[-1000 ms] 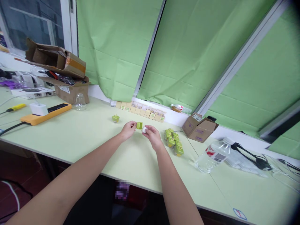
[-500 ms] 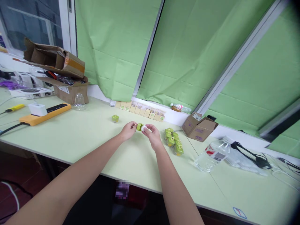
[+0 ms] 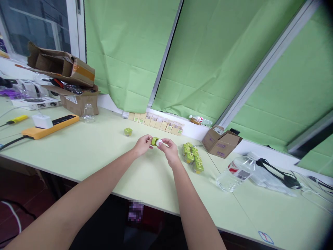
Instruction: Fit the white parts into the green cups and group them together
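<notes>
Both my hands meet over the middle of the pale green table (image 3: 85, 152). My left hand (image 3: 142, 144) pinches a small green piece (image 3: 154, 141). My right hand (image 3: 169, 149) pinches a small white piece (image 3: 158, 142) that sits pressed against the green one. Just right of my right hand lies a cluster of several small green items (image 3: 192, 157). One more green item (image 3: 128, 131) stands alone on the table to the left.
A row of small beige boxes (image 3: 156, 123) lines the wall. A brown carton (image 3: 220, 141) and a lying clear bottle (image 3: 235, 172) are to the right, with black cables (image 3: 281, 175). On the left are an orange power strip (image 3: 50, 125), a glass jar (image 3: 88, 114) and open cartons (image 3: 65, 80).
My hands came together: the white piece in my right hand moved left onto the green piece, and both now touch. The hands shifted slightly.
</notes>
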Available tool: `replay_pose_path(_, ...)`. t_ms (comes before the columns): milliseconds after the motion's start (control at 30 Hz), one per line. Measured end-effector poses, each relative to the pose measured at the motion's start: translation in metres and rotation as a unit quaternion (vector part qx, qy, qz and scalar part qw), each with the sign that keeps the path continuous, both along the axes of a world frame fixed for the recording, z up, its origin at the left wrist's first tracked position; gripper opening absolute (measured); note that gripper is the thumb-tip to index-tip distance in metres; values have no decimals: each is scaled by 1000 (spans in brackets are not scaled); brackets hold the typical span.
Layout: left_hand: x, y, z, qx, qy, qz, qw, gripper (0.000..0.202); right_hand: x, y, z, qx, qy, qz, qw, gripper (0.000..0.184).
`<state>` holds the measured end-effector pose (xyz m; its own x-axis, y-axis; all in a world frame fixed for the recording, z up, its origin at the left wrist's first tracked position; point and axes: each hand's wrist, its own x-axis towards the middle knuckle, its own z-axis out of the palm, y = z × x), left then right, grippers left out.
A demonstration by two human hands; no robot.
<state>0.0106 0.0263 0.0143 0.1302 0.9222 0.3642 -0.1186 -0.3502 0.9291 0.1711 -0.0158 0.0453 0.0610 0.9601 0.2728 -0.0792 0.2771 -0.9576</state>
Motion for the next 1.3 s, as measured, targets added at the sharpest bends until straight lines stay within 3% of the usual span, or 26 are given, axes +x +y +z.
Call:
replay_pose_path(333, 0, 3, -3, 7, -13, 8, 1000, 22, -1, 0, -1, 5, 4, 6, 1000, 39)
replay_pose_path(533, -1, 5, -7, -17, -25, -6, 1000, 22, 0, 1, -3, 21, -61, -5, 998, 40)
replay_pose_path(800, 2, -8, 7, -75, -107, -51, 990, 17, -7, 2, -9, 60, -105, -45, 992, 40)
replay_pose_path(967, 0, -16, 18, -142, -191, -115, 964, 21, -9, -3, -3, 81, -109, -65, 989, 39)
replay_pose_path(1300, -2, -18, 16, -118, -211, -164, 956, 36, -13, -12, 5, 112, -124, -76, 983, 35)
